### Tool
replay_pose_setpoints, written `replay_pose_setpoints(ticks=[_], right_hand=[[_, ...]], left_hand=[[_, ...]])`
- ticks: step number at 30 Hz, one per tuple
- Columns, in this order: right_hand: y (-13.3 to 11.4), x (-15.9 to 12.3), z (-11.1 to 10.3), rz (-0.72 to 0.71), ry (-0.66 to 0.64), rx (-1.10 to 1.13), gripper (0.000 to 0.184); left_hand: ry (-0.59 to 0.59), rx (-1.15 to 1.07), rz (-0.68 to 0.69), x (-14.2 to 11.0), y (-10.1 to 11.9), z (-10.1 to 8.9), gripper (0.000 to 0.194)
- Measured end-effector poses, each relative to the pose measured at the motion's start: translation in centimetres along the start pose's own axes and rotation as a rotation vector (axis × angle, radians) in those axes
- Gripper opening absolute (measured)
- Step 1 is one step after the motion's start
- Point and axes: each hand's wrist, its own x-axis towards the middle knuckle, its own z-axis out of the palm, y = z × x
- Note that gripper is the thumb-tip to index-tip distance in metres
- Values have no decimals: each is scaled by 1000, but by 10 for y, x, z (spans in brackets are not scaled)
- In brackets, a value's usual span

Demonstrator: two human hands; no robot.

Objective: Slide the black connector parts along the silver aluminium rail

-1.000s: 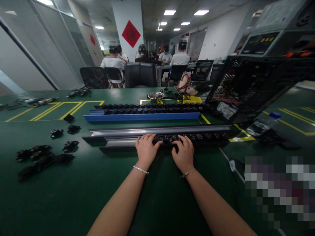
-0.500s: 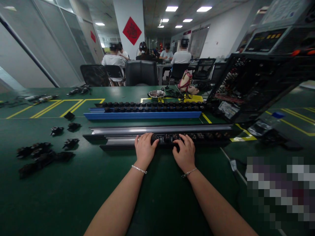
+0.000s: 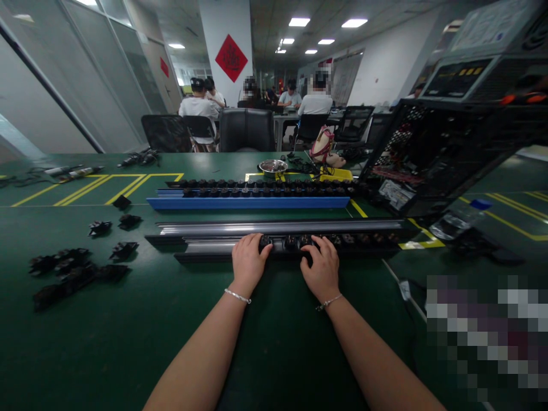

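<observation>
- The front rail (image 3: 205,249) is the long, dark, shiny one nearest the person. It lies side to side on the green table (image 3: 274,354).
- A black block (image 3: 266,240) sits around the middle of the front rail. The left hand (image 3: 247,257) seems to be grasping it, thumb on the near side, fingers over the far side.
- The right hand (image 3: 321,260) curls over the front rail at another block (image 3: 305,242). Whether it squeezes that one or only rests there, one cannot tell.
- Between the hands, a middle block (image 3: 290,243) sits in the front rail, with a gap on its left.
- A row of blocks (image 3: 363,238) goes on toward the front rail's right end.
- The left hand's block could get stuck or tip if it were pushed crooked. If the hands pushed unevenly, the front rail might slide and bump the silver rail (image 3: 278,228) just behind it. Fingertips could get pinched if two blocks bumped together.
- Farther behind the front rail lies the blue rail (image 3: 248,203).
- Left of the front rail, loose black pieces (image 3: 124,250) are scattered.
</observation>
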Motion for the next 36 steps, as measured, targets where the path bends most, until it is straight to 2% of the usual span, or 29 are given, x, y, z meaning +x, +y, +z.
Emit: replay_pose_setpoints(ticks=[36], right_hand=[[-2,0,-2,15,-22,-1,18]], left_hand=[[-31,10,34,5,-15,-8,38]])
